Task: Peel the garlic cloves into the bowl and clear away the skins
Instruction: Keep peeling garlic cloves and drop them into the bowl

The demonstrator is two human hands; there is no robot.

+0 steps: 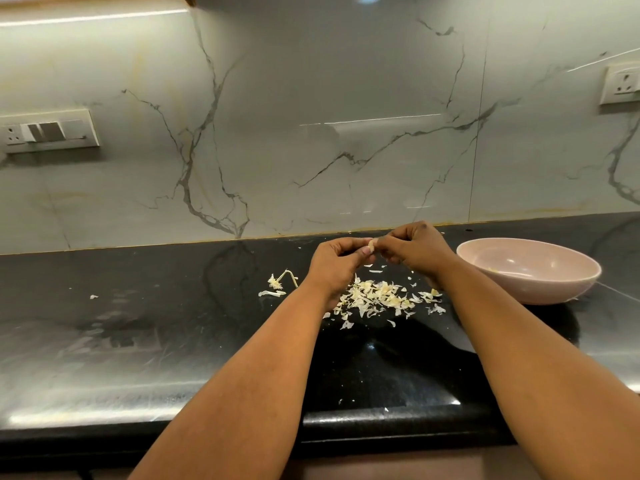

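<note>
Both hands meet above the black counter, holding one pale garlic clove (372,245) between them. My left hand (337,263) pinches it from the left with thumb and fingers, and my right hand (414,249) pinches it from the right. Below the hands lies a loose pile of garlic skins (381,297). A pink bowl (540,289) stands to the right of my right hand, with a few pale pieces just visible inside near its left wall.
A dry garlic stem with root end (281,280) lies left of the skin pile, and a stray flake (93,296) sits far left. The black counter (156,341) ends at a rounded front edge. Wall sockets (48,131) sit on the marble backsplash.
</note>
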